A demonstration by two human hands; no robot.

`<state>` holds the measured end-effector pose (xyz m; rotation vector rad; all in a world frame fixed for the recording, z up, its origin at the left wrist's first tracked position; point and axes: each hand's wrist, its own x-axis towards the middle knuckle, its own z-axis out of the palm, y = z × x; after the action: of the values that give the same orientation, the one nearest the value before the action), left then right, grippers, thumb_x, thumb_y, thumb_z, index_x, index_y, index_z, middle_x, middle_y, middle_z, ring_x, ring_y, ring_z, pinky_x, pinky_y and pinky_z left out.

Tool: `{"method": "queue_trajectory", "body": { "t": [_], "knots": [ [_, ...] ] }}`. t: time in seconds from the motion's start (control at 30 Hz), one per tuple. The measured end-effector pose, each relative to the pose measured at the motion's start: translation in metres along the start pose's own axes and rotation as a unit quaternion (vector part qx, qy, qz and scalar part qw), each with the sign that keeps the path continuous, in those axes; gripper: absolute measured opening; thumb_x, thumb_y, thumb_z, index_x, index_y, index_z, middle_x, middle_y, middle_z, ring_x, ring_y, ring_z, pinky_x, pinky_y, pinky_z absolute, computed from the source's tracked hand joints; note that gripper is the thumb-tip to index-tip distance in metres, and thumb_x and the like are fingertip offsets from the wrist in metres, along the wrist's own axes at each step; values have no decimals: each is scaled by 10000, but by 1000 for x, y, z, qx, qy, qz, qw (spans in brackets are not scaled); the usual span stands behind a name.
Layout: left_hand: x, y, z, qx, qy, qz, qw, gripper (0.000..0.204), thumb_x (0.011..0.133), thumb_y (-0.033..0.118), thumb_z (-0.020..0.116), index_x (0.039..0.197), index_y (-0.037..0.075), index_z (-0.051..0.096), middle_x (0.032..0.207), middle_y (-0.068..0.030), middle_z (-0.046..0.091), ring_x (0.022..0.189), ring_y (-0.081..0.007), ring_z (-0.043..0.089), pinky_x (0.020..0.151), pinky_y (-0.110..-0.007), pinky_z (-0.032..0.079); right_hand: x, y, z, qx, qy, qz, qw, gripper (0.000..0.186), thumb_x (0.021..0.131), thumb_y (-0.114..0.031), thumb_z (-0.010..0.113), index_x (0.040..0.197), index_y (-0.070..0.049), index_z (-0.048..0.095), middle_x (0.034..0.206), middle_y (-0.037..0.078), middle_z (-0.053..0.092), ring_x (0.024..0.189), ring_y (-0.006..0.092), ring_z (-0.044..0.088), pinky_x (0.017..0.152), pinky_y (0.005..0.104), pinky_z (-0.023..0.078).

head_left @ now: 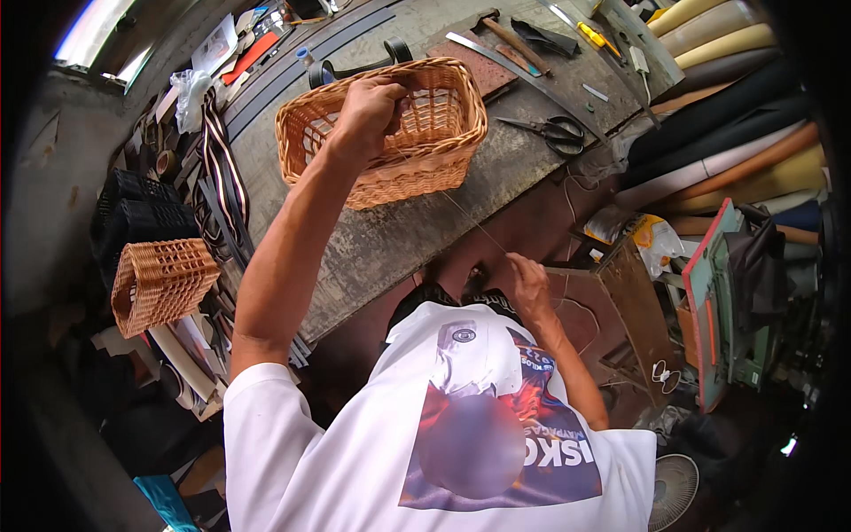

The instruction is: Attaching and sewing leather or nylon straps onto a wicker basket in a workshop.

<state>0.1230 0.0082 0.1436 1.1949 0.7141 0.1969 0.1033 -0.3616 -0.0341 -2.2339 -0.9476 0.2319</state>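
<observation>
A light-brown wicker basket [417,182] sits on the worn workbench [355,266], its open top turned up towards me. My left hand [370,111] is over the basket's opening near the far rim, fingers curled closed; what they grip is hidden. Behind that rim is a black handle-like strap [359,69]; I cannot tell whether it is fastened to the basket. A thin thread [474,222] runs from the basket's near side, past the bench edge, to my right hand [532,285]. The right fingertips are pinched together on the thread, off the bench.
Black scissors [554,133], a long metal ruler [496,55] and a hammer [516,46] lie right of the basket. Another wicker basket [166,282] stands at left. Rolls of material [718,164] are stacked at right, above a wooden box [634,301]. A fan [674,492] is at lower right.
</observation>
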Motion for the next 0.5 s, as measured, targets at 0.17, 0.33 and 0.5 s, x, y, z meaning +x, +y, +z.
{"method": "queue_trajectory", "body": {
  "t": [0.17,0.33,0.5],
  "knots": [
    [8,-4,5,107,63,31,992,130,927,54,516,909,-46,598,642,-26,517,453,-65,381,398,-231,284,-85,76,-8,-147,36,63,986,93,882,-71,559,939,-43,627,869,122,633,853,320,600,767,410,448],
    [10,-8,-3,121,46,50,990,140,900,61,532,886,-48,620,607,-27,529,447,-77,403,411,-250,293,-132,109,-23,-239,-2,328,914,103,905,-92,539,915,-22,614,831,125,607,759,322,610,682,407,497],
    [7,-7,-2,180,64,58,980,169,912,101,535,848,-18,635,610,-20,548,460,-83,414,421,-269,316,-159,181,-57,562,255,524,587,201,898,2,466,1070,65,550,916,189,631,820,305,642,737,377,561]
  ]
}}
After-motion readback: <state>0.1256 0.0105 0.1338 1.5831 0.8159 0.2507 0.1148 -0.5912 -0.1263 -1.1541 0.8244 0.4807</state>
